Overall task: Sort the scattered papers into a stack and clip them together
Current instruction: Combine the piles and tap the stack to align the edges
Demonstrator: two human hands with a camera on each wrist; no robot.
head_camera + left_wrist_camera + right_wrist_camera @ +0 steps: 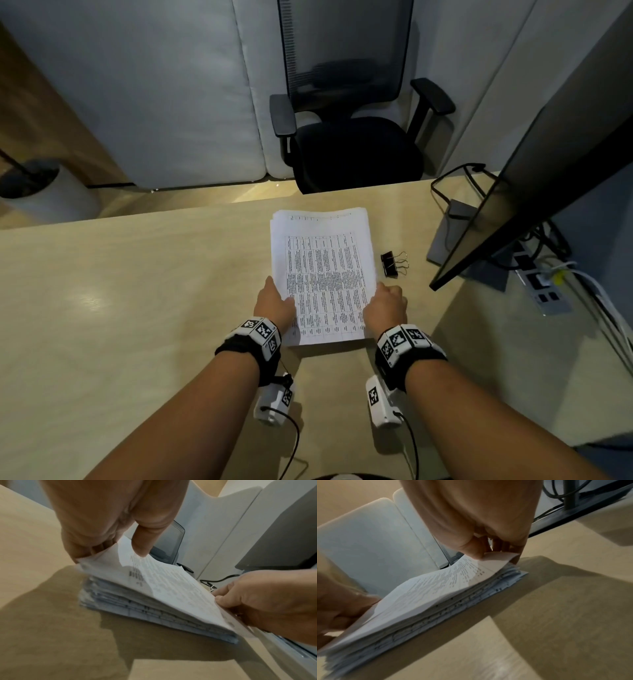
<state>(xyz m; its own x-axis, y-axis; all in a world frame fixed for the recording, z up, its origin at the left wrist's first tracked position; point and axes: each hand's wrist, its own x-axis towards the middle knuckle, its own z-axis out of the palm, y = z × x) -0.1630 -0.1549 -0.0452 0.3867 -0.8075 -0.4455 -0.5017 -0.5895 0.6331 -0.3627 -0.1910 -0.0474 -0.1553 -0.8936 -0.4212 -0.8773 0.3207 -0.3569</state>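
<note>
Our left hand (274, 305) and right hand (385, 308) pinch the paper stack's (322, 274) long sides, seemingly lifting its near end, while the binder clip (390, 263) lies just beyond our right hand.

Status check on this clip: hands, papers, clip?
Left hand and right hand grip the paper stack by its sides. Edges uneven. Binder clip unused on desk, right of stack.

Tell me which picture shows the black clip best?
The head view. There the binder clip lies whole on the desk, just right of the paper stack, apart from the right hand. The left wrist view shows only a tiny glint that may be its wire handle. The right wrist view doesn't show it.
</note>
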